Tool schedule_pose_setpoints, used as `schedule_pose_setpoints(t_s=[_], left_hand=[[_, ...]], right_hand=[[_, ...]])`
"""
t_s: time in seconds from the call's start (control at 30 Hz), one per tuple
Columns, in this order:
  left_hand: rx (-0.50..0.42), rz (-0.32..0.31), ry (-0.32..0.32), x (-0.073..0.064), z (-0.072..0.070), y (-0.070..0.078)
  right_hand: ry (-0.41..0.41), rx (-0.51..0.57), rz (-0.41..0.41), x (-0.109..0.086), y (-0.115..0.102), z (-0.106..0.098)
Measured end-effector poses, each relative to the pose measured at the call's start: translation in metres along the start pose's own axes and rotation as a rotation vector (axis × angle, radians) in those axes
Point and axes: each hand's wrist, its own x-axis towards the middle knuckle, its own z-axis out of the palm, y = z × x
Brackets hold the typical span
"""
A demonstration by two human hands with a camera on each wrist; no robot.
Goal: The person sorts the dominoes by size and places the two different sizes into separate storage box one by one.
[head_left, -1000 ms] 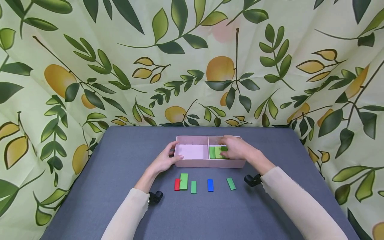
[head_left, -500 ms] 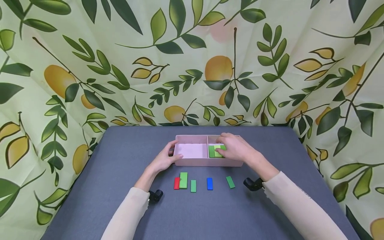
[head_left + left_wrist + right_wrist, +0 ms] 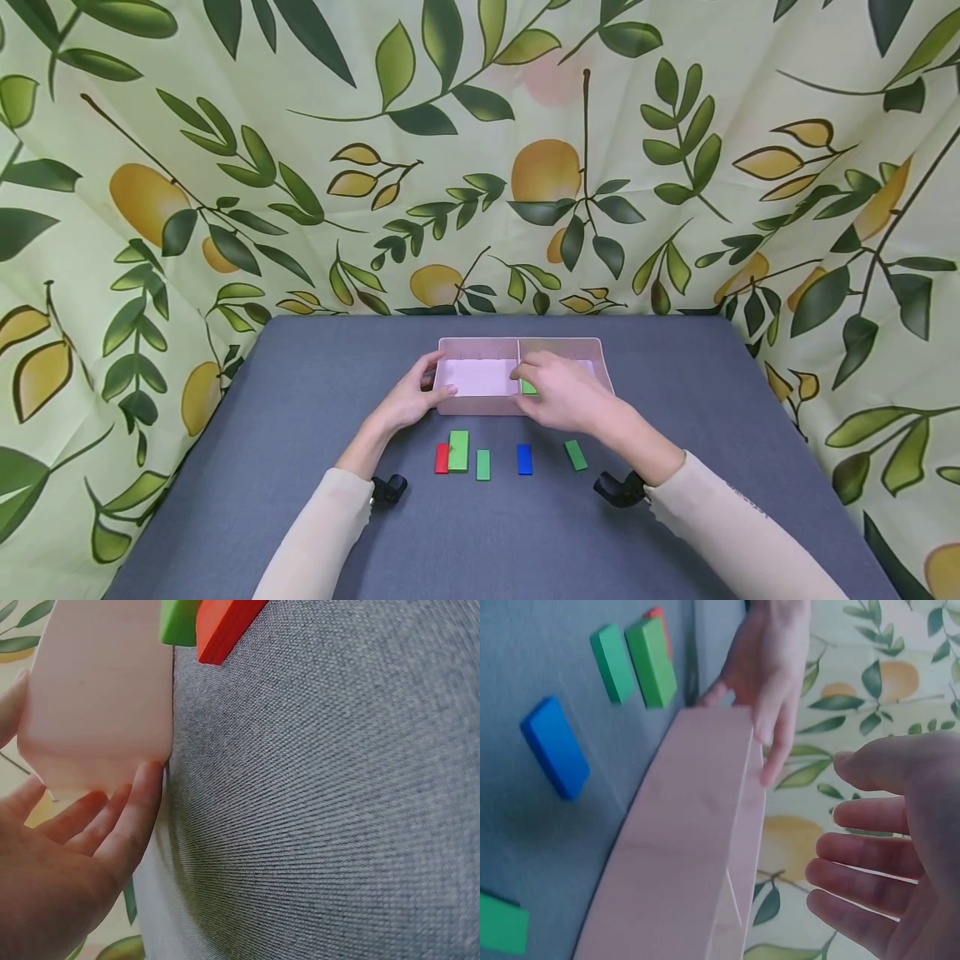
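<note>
A pink two-compartment box (image 3: pixel 480 406) stands on the table. My left hand (image 3: pixel 411 398) holds its left end, thumb over the front rim and fingers round the end wall; the left wrist view shows the fingertips on that wall (image 3: pixel 94 697). My right hand (image 3: pixel 566 387) is over the right compartment, close to the divider. Part of a green block (image 3: pixel 528 387) shows beneath its fingers, while the hand hides the other blocks there. In the right wrist view the right hand's loosely extended fingers (image 3: pixel 870 885) have nothing between them.
In front of the box lie a red block (image 3: pixel 442 458), a larger light green block (image 3: pixel 458 452) against it, a small green block (image 3: pixel 483 465), a blue block (image 3: pixel 524 459) and a slanted green block (image 3: pixel 576 455). A leaf-patterned cloth (image 3: pixel 465 208) hangs behind the table.
My right hand has moved left, from the compartment's middle to near the divider, and now covers most of the green blocks inside. My left hand stays on the box's left end.
</note>
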Motion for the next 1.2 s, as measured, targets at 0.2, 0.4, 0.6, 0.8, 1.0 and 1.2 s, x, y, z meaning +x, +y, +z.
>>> schedule_pose_setpoints(t_s=[0.2, 0.4, 0.6, 0.8, 1.0, 1.2], left_hand=[[0.004, 0.004, -0.001, 0.000, 0.001, 0.000], [-0.005, 0.010, -0.004, 0.002, 0.001, -0.001], [0.002, 0.011, -0.010, 0.002, 0.000, -0.001], [0.006, 0.024, -0.008, 0.003, 0.000, -0.001], [0.002, 0.017, -0.007, 0.002, -0.001, -0.003], [0.010, 0.021, -0.005, 0.002, 0.000, -0.003]], right_hand=[[0.004, 0.018, -0.059, -0.001, -0.019, 0.008], [-0.043, 0.008, -0.096, -0.001, -0.033, 0.024], [-0.070, -0.004, -0.162, -0.001, -0.044, 0.039], [-0.137, -0.020, -0.186, 0.002, -0.054, 0.057], [-0.177, -0.056, -0.212, 0.003, -0.063, 0.076], [-0.222, -0.063, -0.189, 0.004, -0.069, 0.093]])
